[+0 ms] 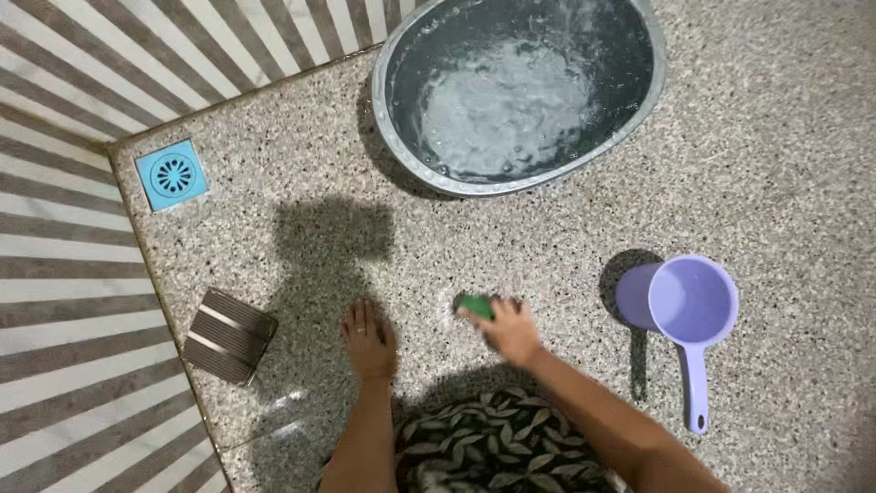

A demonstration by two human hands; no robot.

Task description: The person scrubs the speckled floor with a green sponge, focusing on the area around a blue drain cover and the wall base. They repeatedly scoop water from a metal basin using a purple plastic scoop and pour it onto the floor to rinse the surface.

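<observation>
- The speckled terrazzo floor [566,237] fills most of the view, wet in patches and bordered on the left by striped wall tiles [64,274].
- A large grey metal basin [401,128] sits at the top, holding foamy water, well apart from both hands.
- A lilac plastic dipper [692,306] lies to the right, its handle pointing toward the person, near the right hand but not touching it.
- A loose striped tile piece [228,335] lies by the wall, left of the left hand.
- A blue square floor drain [172,174] sits in the corner.
- The left hand [369,340] rests flat on the floor, fingers spread and holding nothing, bracing the body.
- The right hand [511,330] presses down on the floor, fingers curled tight around a green scrub pad [475,306].
- The scrub pad lies against the floor just ahead of the right hand, between the basin and the person's knees.
- To scrub well here, I judge that steady downward pressure, short overlapping strokes and a firm left-hand brace matter most.
</observation>
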